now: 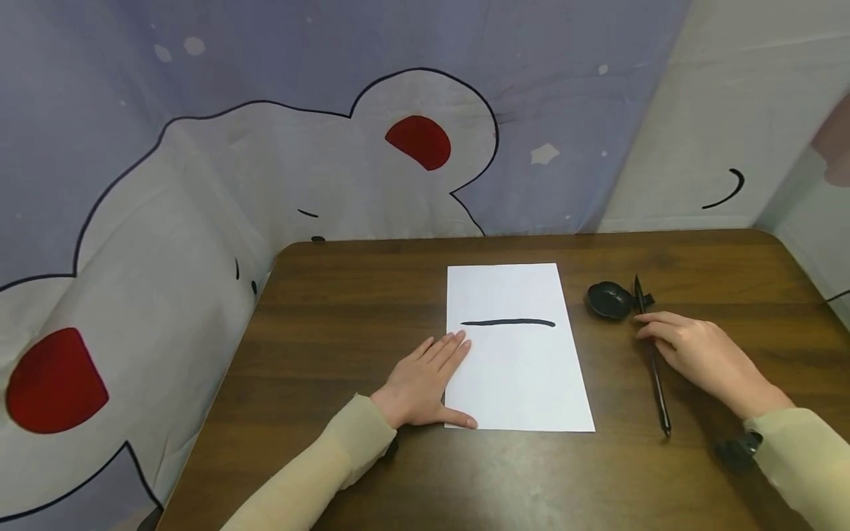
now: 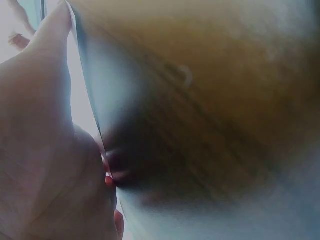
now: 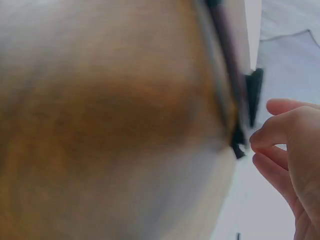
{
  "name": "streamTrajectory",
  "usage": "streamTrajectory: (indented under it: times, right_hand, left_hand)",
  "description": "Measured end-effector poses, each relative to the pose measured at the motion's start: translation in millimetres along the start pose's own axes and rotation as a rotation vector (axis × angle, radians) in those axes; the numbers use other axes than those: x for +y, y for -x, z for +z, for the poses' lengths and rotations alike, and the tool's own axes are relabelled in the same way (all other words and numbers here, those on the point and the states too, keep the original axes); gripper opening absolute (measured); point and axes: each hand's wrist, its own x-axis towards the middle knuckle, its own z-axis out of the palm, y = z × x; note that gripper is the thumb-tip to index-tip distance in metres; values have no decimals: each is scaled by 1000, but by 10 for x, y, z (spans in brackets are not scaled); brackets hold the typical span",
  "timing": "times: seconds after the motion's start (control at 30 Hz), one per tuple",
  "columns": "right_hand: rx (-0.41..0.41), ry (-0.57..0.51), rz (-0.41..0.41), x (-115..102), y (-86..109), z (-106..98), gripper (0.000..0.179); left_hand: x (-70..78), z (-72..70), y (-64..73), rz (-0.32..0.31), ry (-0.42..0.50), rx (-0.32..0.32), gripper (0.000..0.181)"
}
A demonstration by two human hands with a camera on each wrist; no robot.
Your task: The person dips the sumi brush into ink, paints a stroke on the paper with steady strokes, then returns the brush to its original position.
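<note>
A white sheet of paper (image 1: 521,383) lies on the table with one black horizontal brush stroke (image 1: 508,322) across it. My left hand (image 1: 421,383) rests flat on its left edge, fingers straight and thumb spread near the lower corner. To the right, a writing brush (image 1: 658,391) leans its tip end on the handle of a small black ink dish (image 1: 609,301). Over the brush's upper shaft hovers my right hand (image 1: 707,361), fingers loosely bent. In the right wrist view, those fingertips (image 3: 257,142) look slightly apart from the brush (image 3: 227,50).
The brown wooden table (image 1: 345,332) has a rounded back edge against a printed curtain (image 1: 285,169). A dark device (image 1: 738,451) sits at the right wrist. The left wrist view is blurred, showing mostly paper and tabletop.
</note>
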Motion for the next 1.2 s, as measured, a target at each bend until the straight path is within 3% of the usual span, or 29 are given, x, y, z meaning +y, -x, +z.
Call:
streamTrajectory:
  times: [0.2, 0.4, 0.57, 0.7, 0.93, 1.2]
  right_hand:
    - [138, 39, 44, -28, -94, -230, 47]
    - [193, 30, 234, -32, -206, -519, 53]
    - [52, -49, 397, 45, -228, -672, 76]
    - [-62, -69, 475, 160, -226, -712, 91]
    - [-185, -10, 522, 424, -209, -583, 110]
    - [-264, 15, 543, 601, -86, -370, 108]
  left_hand:
    - [-15, 18, -4, -1, 0, -1, 121]
    - [-17, 27, -2, 1, 13, 2, 122]
    - [-13, 28, 2, 2, 28, 1, 123]
    - [-11, 12, 5, 3, 24, 11, 123]
    - [-27, -23, -26, 12, 10, 41, 124]
    - [-83, 23, -98, 18, 3, 93, 128]
